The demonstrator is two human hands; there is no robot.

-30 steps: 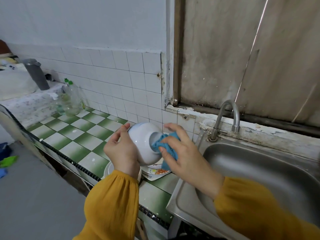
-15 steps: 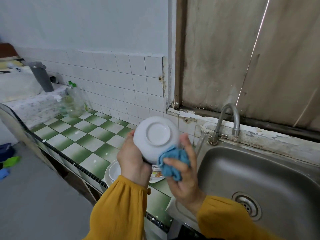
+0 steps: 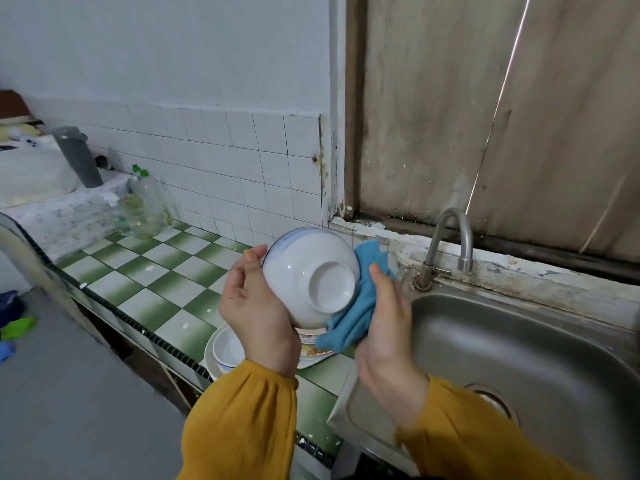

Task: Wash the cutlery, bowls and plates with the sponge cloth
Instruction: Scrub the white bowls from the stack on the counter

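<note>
Bowl [image 3: 300,268] glossy white, thin blue rim, base outward.

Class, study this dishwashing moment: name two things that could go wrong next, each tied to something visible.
1. The left hand holds the white bowl in the air above the stacked dishes; a slip could chip both.
2. That stack sits near the front edge of the counter; a sleeve might nudge it off.

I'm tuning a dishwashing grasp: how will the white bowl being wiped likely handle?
Probably rigid and breakable: the white bowl looks like glazed ceramic. Likely slippery, given its glossy wall; the left hand cups its side. Laid on its round side it may roll; its flat foot ring should sit steady.
</note>
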